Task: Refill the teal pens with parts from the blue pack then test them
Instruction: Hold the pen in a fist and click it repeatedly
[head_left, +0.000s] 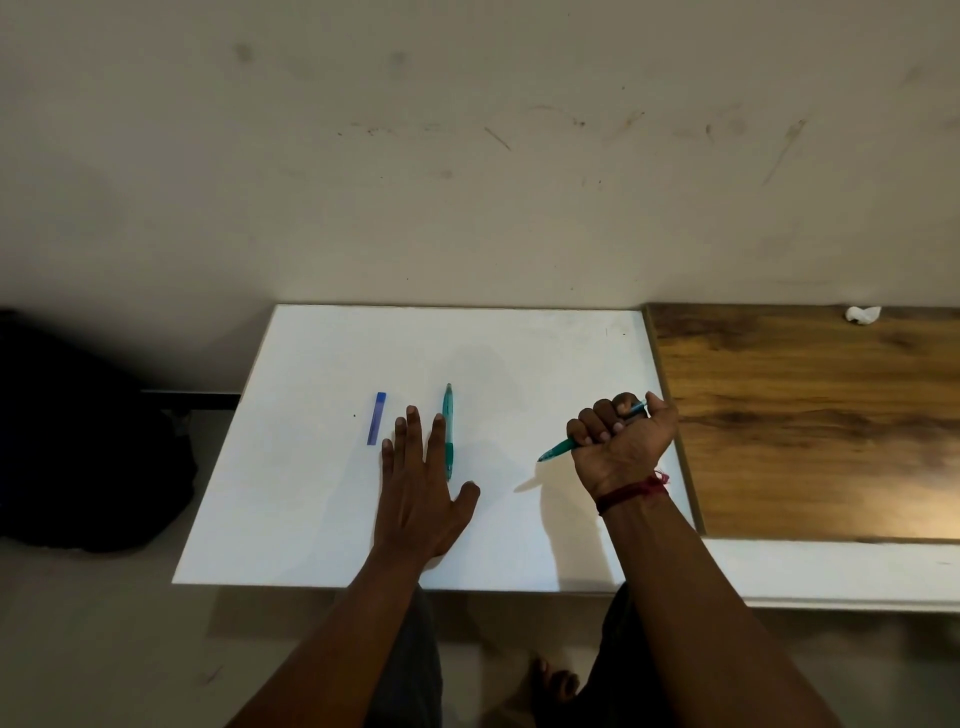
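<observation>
- Right fingers (597, 423) are all curled tight into a fist around one teal pen (558, 449), thumb wrapped over the top. The pen's tip pokes out the left side of the right hand (621, 441), angled down toward the near left, and its back end sticks out by the thumb.
- That tip looks lifted off the white board (311, 493), since its shadow falls apart from it.
- There's a red thread (631, 491) tied round that wrist.
- Left fingers (410, 436) are straight and a bit spread, with the left hand (421, 483) palm-down on the board, holding nothing.
- The second teal pen (448, 431) lies pointing far-to-near, right against the left index finger. Can't tell if they touch.
- The blue pack (376, 418) lies just left of the left fingertips.
- A wooden tabletop (805, 415) sits to the right of the board, with a white wad (862, 314) at its far edge.
</observation>
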